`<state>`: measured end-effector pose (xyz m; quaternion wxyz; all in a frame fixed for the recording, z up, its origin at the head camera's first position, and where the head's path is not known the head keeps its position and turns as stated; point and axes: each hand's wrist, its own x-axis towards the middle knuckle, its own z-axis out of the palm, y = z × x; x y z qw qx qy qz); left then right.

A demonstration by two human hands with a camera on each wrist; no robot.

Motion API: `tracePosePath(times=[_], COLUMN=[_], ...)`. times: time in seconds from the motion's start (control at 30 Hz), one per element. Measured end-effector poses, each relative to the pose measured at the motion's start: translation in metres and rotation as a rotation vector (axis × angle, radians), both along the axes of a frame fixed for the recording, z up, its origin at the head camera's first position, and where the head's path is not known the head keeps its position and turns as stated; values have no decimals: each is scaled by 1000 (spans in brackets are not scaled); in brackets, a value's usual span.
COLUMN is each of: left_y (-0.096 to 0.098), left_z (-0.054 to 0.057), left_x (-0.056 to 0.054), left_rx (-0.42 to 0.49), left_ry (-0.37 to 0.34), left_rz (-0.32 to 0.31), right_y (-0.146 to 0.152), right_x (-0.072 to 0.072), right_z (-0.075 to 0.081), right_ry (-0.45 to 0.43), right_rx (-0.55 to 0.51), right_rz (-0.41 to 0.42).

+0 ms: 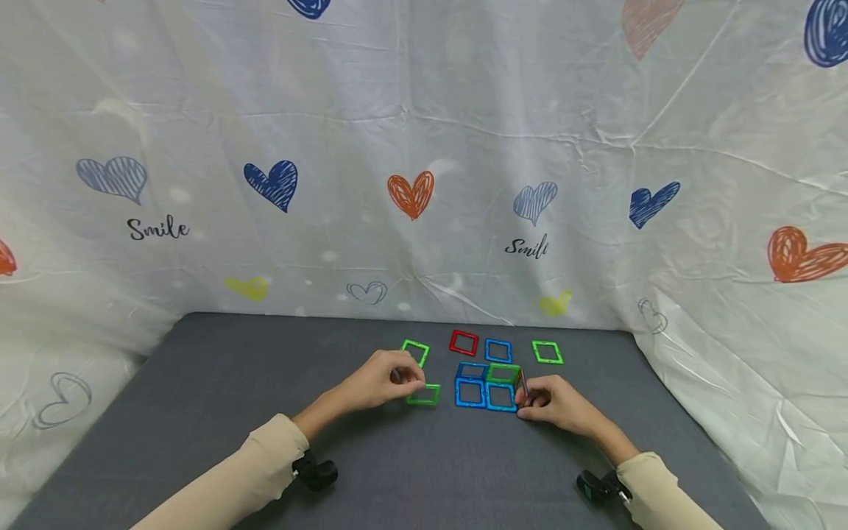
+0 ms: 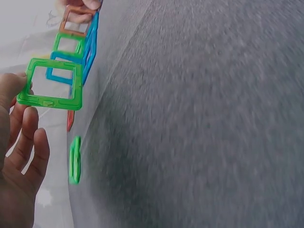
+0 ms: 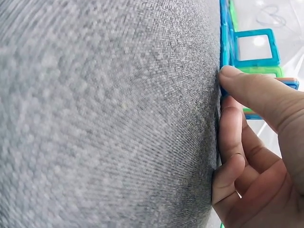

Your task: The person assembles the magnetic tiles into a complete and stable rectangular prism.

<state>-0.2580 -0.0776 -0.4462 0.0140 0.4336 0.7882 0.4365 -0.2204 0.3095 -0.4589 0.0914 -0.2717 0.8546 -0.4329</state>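
pinching grn sq plastic frame (image 2: 52, 103) w/ l hand (image 1: 387, 379), facing l-wrist cam; gripping joined multicol plastic frames (image 1: 486, 391) w/ r hand (image 1: 559, 405); red sq frame (image 1: 463, 352) behind.

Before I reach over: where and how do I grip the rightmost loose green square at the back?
Probably pinch the green square by its right border, coming from above and the right: it lies flat, and the loose blue square sits to its left.

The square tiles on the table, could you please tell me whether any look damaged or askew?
No damage shows. The red square tile lies slightly askew to the blue square tile beside it, though that seems ordinary for a loose piece.
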Motion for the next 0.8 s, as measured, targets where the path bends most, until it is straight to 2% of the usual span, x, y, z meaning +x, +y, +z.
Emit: tracePosePath(times=[0.37,0.8], left_y=[22,46], left_z=[-3,-5], left_x=[2,4], left_rx=[13,14], left_ry=[8,14], left_rz=[-50,-67], right_y=[2,4], right_x=[1,0], right_z=[0,1], right_ry=[28,24], right_rx=[-25,-19], right_rz=[21,11])
